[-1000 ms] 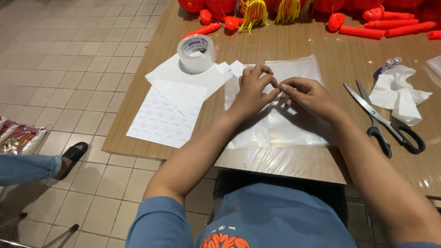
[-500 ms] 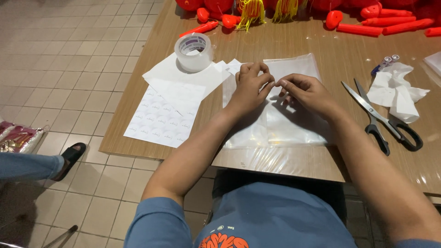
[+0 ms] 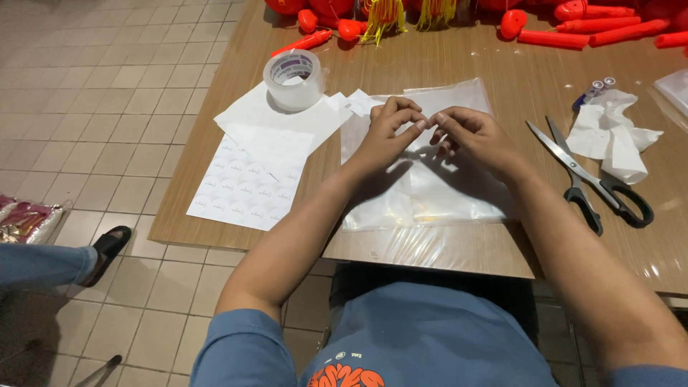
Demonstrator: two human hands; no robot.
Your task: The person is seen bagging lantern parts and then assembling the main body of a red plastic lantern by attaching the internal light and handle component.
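I have both hands meeting fingertip to fingertip over the clear plastic bag (image 3: 448, 186), which lies flat on the wooden table (image 3: 494, 79) directly under and just beyond my knuckles. My left hand (image 3: 385, 136) is curled, thumb and forefinger pressed together, and my right hand (image 3: 473, 137) mirrors it, the two pinches almost touching in the middle; whatever sits between them is too small for me to make out, so I cannot tell what is pinched, if anything. The bag's long axis runs away from me, from the table's near edge up past my fingertips, and both hands sit about equally close to its far half. To the left of my left hand, near but apart, stands the roll of clear tape (image 3: 294, 79) on white paper, with the white sticker sheet (image 3: 247, 183) nearer to me by that forearm. To the right of my right hand lie the scissors (image 3: 589, 175), blades pointing away, and past them a crumpled white paper (image 3: 616, 136)
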